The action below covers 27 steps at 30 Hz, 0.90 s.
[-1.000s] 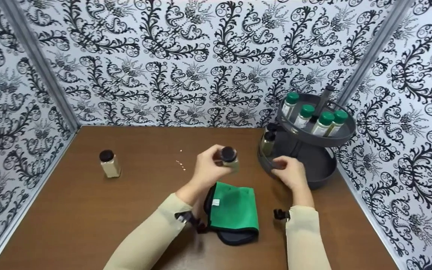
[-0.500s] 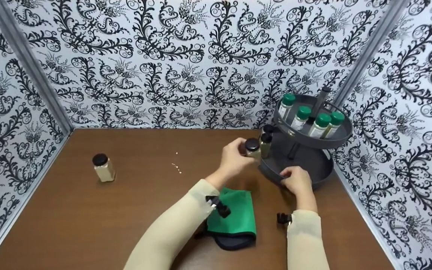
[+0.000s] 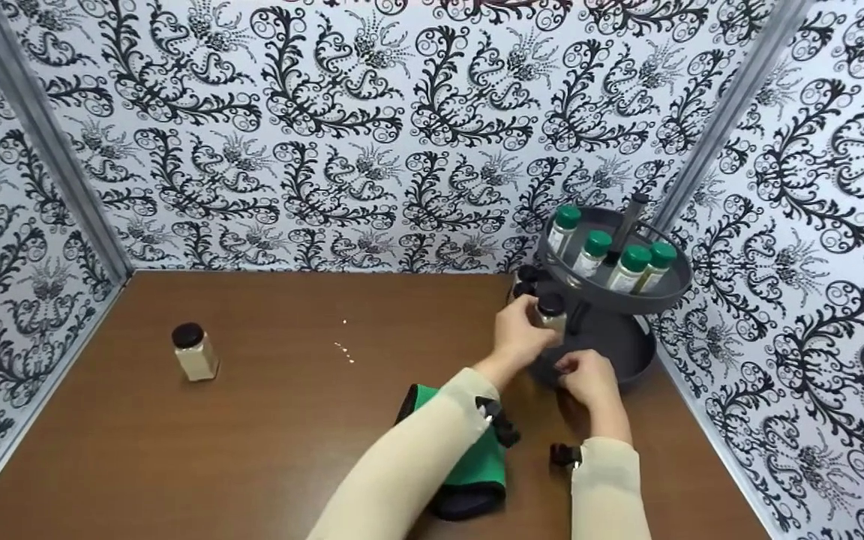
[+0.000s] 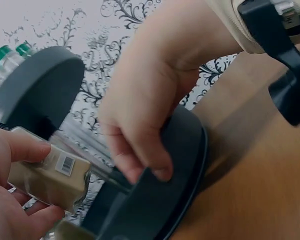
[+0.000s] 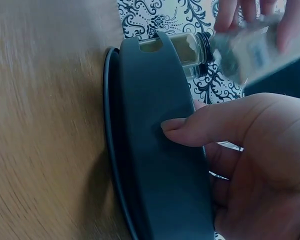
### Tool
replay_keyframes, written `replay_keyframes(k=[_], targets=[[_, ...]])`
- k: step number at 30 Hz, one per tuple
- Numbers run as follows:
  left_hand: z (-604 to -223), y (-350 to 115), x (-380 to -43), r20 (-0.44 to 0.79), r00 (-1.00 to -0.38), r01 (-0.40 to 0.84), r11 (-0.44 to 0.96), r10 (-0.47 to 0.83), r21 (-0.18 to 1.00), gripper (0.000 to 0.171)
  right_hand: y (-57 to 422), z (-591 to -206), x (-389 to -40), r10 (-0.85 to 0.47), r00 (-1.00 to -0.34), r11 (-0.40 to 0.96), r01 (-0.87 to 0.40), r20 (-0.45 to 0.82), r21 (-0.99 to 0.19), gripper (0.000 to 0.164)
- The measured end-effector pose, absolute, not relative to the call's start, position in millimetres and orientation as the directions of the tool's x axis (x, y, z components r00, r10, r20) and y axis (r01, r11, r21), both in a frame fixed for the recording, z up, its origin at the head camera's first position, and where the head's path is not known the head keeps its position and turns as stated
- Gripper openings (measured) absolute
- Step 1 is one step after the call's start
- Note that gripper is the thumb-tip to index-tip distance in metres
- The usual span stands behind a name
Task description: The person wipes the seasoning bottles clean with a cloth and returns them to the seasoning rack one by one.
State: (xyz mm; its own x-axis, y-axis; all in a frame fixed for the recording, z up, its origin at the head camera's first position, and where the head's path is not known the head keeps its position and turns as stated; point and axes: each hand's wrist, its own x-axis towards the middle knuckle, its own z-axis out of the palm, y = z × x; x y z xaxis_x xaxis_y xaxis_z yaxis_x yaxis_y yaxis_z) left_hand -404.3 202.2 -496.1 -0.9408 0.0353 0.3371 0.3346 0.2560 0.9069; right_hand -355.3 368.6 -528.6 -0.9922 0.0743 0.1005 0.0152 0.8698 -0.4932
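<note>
My left hand (image 3: 520, 331) grips a clear spice jar (image 4: 49, 167) with a black lid and pale tan contents, just above the lower tray of a dark two-tier rack (image 3: 631, 341). A barcode label shows on the jar in the left wrist view. My right hand (image 3: 589, 376) pinches the rim of that lower tray, thumb outside and fingers inside, as the right wrist view shows. Other black-lidded jars (image 3: 524, 277) stand in the lower tray on its left side, partly hidden by my left hand. Several green-capped jars (image 3: 629, 268) stand on the upper tier.
Another black-lidded jar (image 3: 196, 352) stands on the left of the brown table (image 3: 252, 450). A folded green cloth (image 3: 483, 459) with black edging lies under my left forearm. Small pale crumbs (image 3: 344, 351) dot the table's middle. Patterned walls (image 3: 342, 150) enclose the back and sides.
My left hand has carried the jar rightward from above the green cloth to the rack's lower tray. My right hand stays at the tray's rim. The head view has shifted slightly.
</note>
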Motion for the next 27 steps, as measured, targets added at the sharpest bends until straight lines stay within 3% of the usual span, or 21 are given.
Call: replay_keyframes(k=[12,16,27], targets=[[-532,228,-418,0.300,-0.953,0.271,0.332,-0.040,0.904,0.041,368,-529,-354,0.076,-0.990,0.852,0.002,0.120,-0.523,0.019],[-536,229,-418,0.333,-0.943,0.301,0.370,-0.026,0.879,0.040,368,-529,-355,0.077,-0.988,0.852,-0.005,0.135,-0.524,0.018],[-533,235,-416,0.426,-0.897,0.378,0.703,0.117,0.602,0.035,371,-530,-352,0.085,-0.991,0.841,0.015,0.105,-0.541,0.017]])
